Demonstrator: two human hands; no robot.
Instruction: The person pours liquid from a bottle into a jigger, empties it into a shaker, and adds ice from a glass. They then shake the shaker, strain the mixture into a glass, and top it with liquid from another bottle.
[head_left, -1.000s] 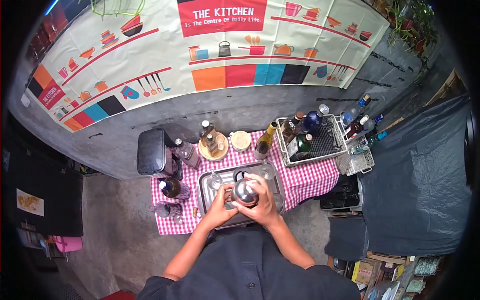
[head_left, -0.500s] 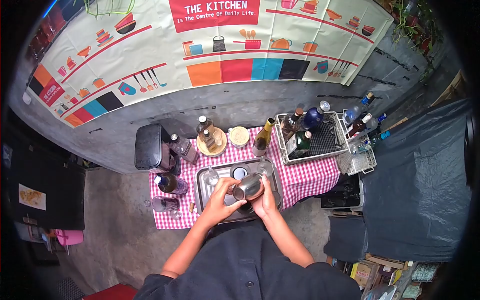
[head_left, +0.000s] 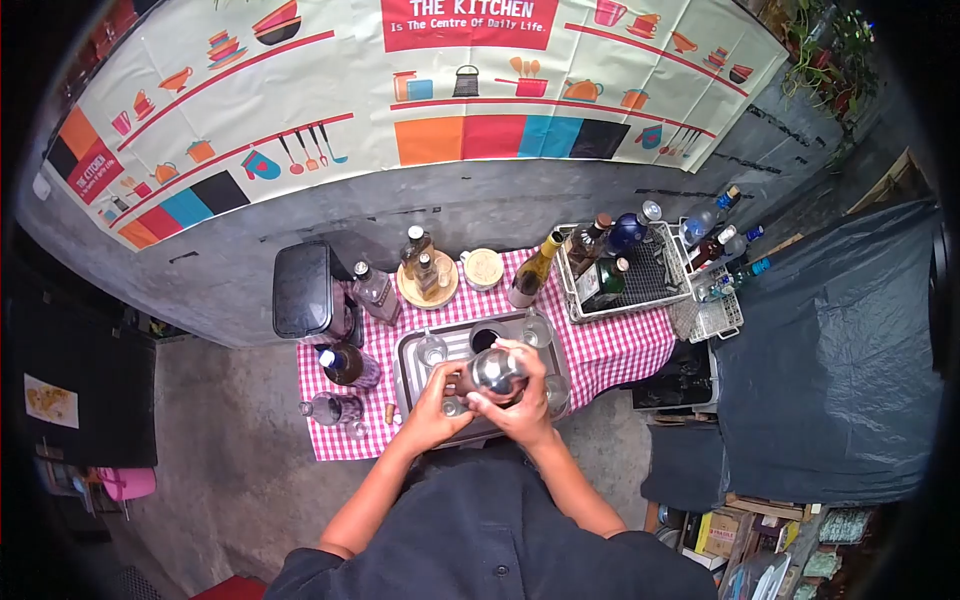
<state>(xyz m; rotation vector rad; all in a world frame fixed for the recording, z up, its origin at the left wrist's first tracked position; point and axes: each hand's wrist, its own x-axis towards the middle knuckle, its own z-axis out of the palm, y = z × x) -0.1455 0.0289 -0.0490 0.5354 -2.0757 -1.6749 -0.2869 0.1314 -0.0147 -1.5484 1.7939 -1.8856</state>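
Note:
A shiny metal shaker (head_left: 497, 374) is held between my two hands above the tray. My left hand (head_left: 436, 408) has its fingers against the shaker's left side. My right hand (head_left: 527, 405) wraps round its right side, the fingers at the top edge. Beneath, the grey tray (head_left: 408, 388) carries a dark-mouthed cup (head_left: 487, 338) just behind the shaker, a glass (head_left: 431, 348) at the back left, another glass (head_left: 536, 330) at the back right and one (head_left: 556, 392) at the right. Part of the tray is hidden by my hands.
Behind the tray stand a yellow-necked bottle (head_left: 536, 272), a white cup (head_left: 483, 268) and a wooden plate (head_left: 407, 292) with bottles. A wire basket (head_left: 627, 308) with bottles is at the right. At the left are a black container (head_left: 303, 290), a blue-capped bottle (head_left: 349, 366) and a cork (head_left: 389, 412).
The shaker has turned in my hands, so a rounded shiny end now faces up. My right hand's fingers have moved up over its top edge. The view has shifted slightly.

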